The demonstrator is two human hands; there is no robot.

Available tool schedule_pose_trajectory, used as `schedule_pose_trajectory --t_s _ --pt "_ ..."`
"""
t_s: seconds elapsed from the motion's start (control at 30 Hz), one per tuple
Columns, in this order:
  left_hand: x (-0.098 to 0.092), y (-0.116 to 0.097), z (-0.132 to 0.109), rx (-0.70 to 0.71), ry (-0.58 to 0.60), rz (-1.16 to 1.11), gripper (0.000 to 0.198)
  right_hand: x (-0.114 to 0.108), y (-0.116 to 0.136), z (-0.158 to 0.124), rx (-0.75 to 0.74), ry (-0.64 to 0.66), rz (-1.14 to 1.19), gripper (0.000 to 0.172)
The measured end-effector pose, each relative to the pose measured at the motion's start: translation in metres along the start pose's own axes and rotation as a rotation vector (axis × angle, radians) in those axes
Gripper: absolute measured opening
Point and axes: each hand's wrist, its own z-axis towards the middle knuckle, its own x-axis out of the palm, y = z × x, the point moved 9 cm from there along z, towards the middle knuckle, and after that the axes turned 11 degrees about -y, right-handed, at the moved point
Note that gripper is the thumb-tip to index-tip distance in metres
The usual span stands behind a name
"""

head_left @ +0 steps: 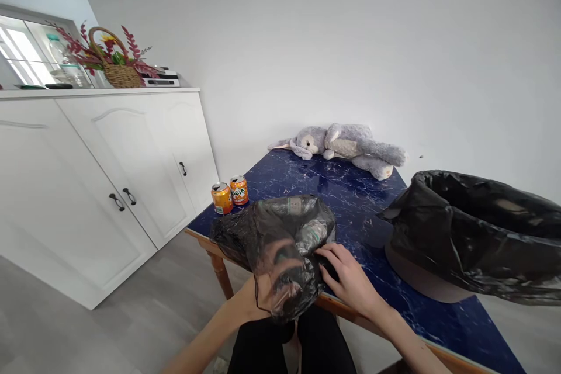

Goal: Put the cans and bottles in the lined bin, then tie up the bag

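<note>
A thin black plastic bag (236, 228) lies at the table's near edge, with clear plastic bottles (312, 235) showing through its film. My left hand (263, 289) is inside the bag, its fingers seen through the film, curled around a bottle whose greenish part shows between them. My right hand (344, 277) presses on the bag's right side from outside, thumb and fingers closed on the black film by the bottles. Two orange drink cans (222, 198) stand upright just beyond the bag, at the left.
A bin (421, 274) lined with a black bag stands on the blue marbled table (350, 201) at the right. A grey plush rabbit (333, 141) lies against the wall. White cabinets (127, 152) at left carry a flower basket (123, 76) and a bottle (65, 61).
</note>
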Motion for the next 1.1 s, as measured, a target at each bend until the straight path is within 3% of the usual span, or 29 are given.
schedule_pose_trajectory --t_s 0.13,0.37,0.53,0.67,0.77,0.87,0.97,1.03,1.1 --pt "-0.005 0.003 -0.001 0.001 -0.050 0.034 0.036 0.003 0.000 -0.001 -0.049 0.020 -0.086 0.032" --pt "-0.014 0.049 0.002 -0.053 -0.108 0.049 0.023 -0.008 -0.036 -0.018 -0.045 -0.061 -0.306 0.040" --pt "-0.021 0.064 0.007 -0.124 -0.141 0.093 0.022 -0.016 -0.058 -0.032 -0.001 -0.112 -0.342 0.041" --pt "0.000 0.068 0.025 -0.180 -0.195 0.141 0.044 -0.014 -0.064 -0.037 0.030 -0.136 -0.332 0.042" --pt "0.023 0.070 0.045 -0.197 -0.183 0.148 0.036 -0.013 -0.067 -0.038 0.050 -0.146 -0.324 0.042" --pt "0.028 0.065 0.055 -0.191 -0.197 0.132 0.030 -0.014 -0.070 -0.038 0.061 -0.169 -0.327 0.042" --pt "0.006 0.054 0.045 -0.190 -0.233 0.109 0.030 -0.015 -0.073 -0.038 0.064 -0.187 -0.333 0.042" --pt "-0.024 0.046 0.029 -0.202 -0.288 0.071 0.030 -0.015 -0.074 -0.038 0.063 -0.202 -0.336 0.042" --pt "-0.067 0.043 0.010 -0.249 -0.395 0.054 0.031 -0.015 -0.075 -0.038 0.063 -0.212 -0.338 0.042"
